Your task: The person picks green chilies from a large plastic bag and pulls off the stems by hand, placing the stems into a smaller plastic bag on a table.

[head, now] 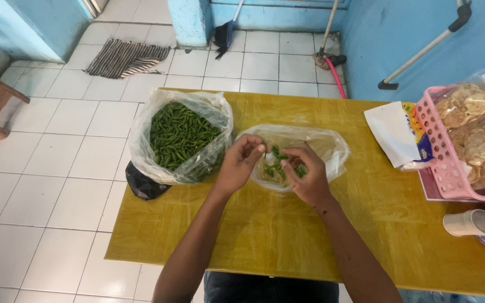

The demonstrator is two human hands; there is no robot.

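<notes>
Chillies (pixel 277 166) — small, green, glossy — in clear bag (pixel 332 147).

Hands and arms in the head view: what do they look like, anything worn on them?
Both arms are bare from the bottom edge of the picture to the fingers: no sleeves, gloves or watch show. The left hand and right hand carry no rings or bands that I can see. A small dark mark sits by the right wrist; it is too small to identify.
</notes>
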